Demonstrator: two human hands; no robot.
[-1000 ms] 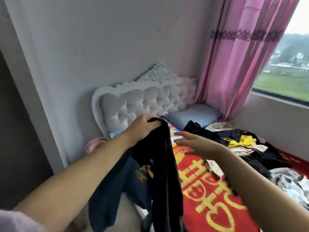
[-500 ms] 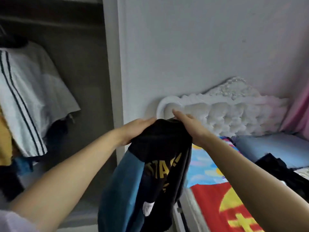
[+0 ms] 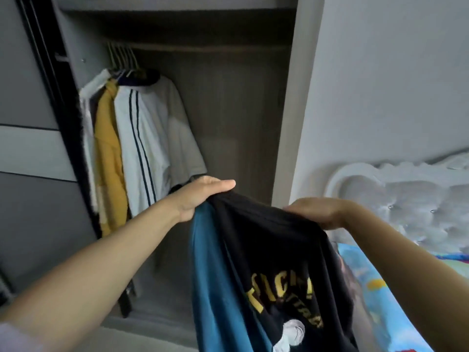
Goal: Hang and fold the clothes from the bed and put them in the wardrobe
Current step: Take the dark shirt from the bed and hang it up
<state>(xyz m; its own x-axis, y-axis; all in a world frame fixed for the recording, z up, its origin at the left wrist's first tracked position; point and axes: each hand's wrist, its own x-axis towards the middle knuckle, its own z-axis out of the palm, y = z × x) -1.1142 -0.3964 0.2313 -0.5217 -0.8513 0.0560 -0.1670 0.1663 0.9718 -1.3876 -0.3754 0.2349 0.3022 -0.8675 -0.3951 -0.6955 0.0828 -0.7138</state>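
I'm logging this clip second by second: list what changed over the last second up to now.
The view swung left from the bed to the open wardrobe. The right hand, free a second ago, took hold of the black and blue shirt and spread its top edge. The left hand kept its grip; the shirt stays off a hanger.

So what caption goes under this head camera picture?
Both hands, left and right, hold a black-and-blue shirt with yellow letters before the open grey wardrobe.

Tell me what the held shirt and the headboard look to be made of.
Shirt: soft knit fabric, likely cotton, matte black and blue; it drapes and creases from both hands, with yellow printed lettering. Headboard: padded, button-tufted upholstery with a slight sheen, perhaps faux leather, in a glossy white carved frame.
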